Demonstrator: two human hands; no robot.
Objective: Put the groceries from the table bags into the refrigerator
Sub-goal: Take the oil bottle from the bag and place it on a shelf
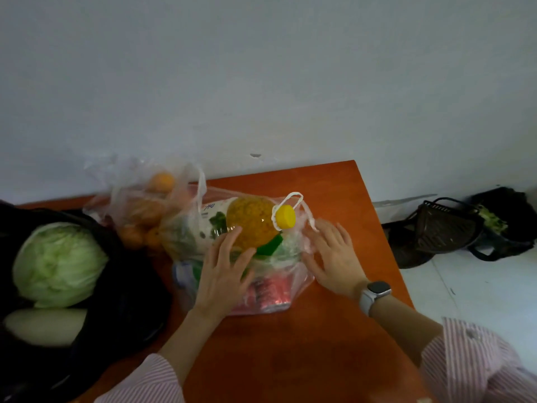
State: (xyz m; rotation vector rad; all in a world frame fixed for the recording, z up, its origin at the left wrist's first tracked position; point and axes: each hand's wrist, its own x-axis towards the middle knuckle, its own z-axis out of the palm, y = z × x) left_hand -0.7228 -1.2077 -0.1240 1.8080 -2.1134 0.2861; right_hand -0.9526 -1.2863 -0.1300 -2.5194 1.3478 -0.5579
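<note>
Smooth orange wood-look table [334, 330], faint sheen. Thin clear plastic bags [293, 286], crinkled and glossy. Clear plastic bottle [252, 222] with a matt yellow cap [285, 217]. Striped cloth sleeves [479, 365]. Matt, slightly rough wall [261, 68]. Black bag [130, 301], dull and soft-looking.

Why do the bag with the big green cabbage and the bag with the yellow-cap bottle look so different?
The cabbage bag is black and hides its sides; the bottle bag is clear plastic, so its contents show through. The cabbage bag sits untouched at the table's left edge; the bottle bag lies in the middle with the left hand and right hand resting on it. Both are on the orange table and are still full of groceries.
</note>
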